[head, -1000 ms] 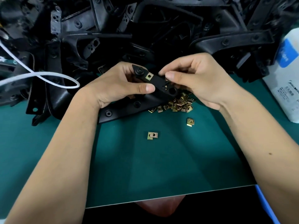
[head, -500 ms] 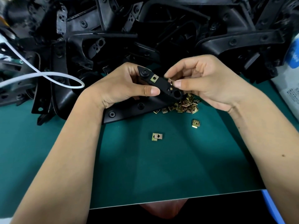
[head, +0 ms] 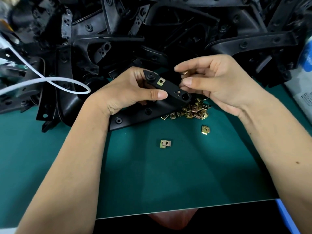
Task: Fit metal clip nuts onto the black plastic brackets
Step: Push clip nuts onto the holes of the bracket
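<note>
Here the left hand (head: 128,92) grips a black bracket (head: 168,89), thumb curled over its near edge. The bracket's long axis runs from upper left down to lower right, its holed end pointing toward the right hand (head: 217,83). One clip nut (head: 161,81) already sits on it. The right hand pinches another clip (head: 185,72) just beyond the bracket's tip. Below both hands, loose clips (head: 190,111) lie heaped on the green tabletop (head: 168,179).

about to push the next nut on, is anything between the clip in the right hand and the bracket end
Nothing visible. The right hand pinches a clip nut just above the bracket, held by the left hand.
</note>
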